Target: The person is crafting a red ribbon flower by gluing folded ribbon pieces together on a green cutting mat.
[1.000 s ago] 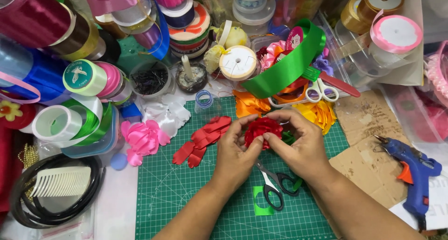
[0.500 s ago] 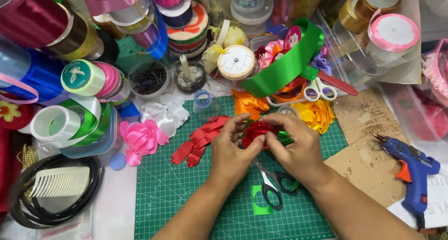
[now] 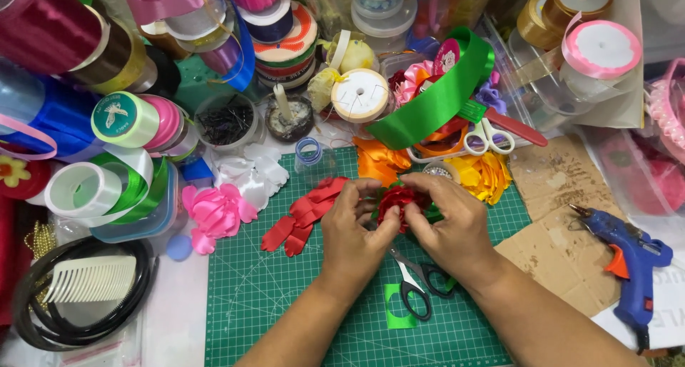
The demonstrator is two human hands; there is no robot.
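Green cutting mat [image 3: 285,295] fills the lower centre of a crowded craft table. At mid-frame, the left hand [image 3: 354,228] and right hand [image 3: 448,228] both pinch a red ribbon flower [image 3: 397,199], fingers closed on its petals: shaping seems to be the step in hand. Loose red petals [image 3: 303,213] lie just left, scissors [image 3: 417,281] below, a blue glue gun [image 3: 628,256] at the right edge.

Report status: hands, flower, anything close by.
Left hand and right hand both pinching the red flower above the mat. Scissors lie just under the hands. Red petals beside the left hand.
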